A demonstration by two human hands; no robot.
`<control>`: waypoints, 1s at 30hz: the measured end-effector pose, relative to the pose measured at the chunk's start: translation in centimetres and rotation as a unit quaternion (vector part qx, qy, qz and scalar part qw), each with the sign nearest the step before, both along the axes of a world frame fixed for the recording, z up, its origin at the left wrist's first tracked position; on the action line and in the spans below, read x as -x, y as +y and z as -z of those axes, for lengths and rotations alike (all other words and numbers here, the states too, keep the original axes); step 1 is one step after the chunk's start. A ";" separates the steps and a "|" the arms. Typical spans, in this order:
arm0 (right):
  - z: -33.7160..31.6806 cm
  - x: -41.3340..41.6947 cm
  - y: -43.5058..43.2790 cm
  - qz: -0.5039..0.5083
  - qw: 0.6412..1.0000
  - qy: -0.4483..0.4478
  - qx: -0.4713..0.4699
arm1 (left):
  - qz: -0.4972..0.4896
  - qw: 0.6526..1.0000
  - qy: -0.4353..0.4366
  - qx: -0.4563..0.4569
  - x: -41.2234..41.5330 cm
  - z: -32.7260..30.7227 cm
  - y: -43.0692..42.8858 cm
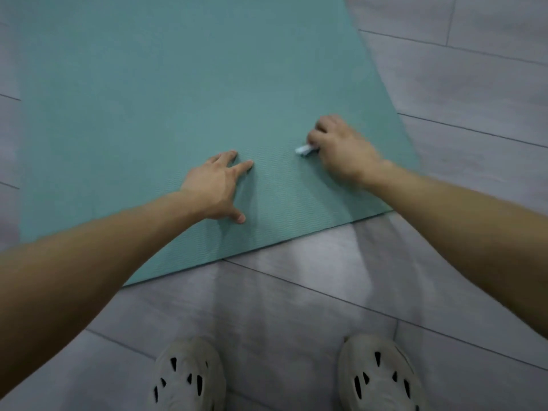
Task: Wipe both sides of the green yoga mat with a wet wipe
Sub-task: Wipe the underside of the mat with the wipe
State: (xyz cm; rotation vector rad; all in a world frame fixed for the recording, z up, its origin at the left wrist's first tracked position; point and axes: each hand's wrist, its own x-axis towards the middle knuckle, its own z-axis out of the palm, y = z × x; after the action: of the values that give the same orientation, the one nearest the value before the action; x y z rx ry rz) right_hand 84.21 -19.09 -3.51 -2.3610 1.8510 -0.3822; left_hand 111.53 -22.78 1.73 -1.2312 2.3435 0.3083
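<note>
The green yoga mat (166,93) lies flat on the floor and fills the upper left of the view; its near edge runs diagonally in front of my feet. My left hand (215,188) presses flat on the mat near that edge, fingers spread. To its right, my right hand (341,149) holds a small bunched white wet wipe (304,149) against the mat surface, close to the mat's right side. Only a corner of the wipe shows past my fingers. The right hand is blurred.
Grey wood-look floor planks (474,84) surround the mat on the right and front. My two feet in pale perforated clogs (189,378) stand on the floor just short of the mat's near edge.
</note>
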 end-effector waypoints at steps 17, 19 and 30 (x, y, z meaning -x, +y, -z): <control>0.1 0.3 -0.8 0.152 0.985 -0.076 -0.028 | -0.006 1.000 -0.003 0.003 0.6 -0.1 -0.1; 0.4 -0.2 0.3 0.156 0.983 -0.066 -0.075 | -0.007 1.000 -0.007 0.002 0.7 0.0 -0.1; -2.8 0.4 1.4 0.111 0.987 -0.116 0.005 | 0.110 0.980 -0.144 -0.086 0.8 -3.2 -2.6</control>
State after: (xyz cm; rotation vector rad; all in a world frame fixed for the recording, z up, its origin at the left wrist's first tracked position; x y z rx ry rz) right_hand 83.83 -17.66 -0.73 -2.0175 2.0039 -0.6599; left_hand 110.75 -25.35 4.91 -0.8616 2.1264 0.2348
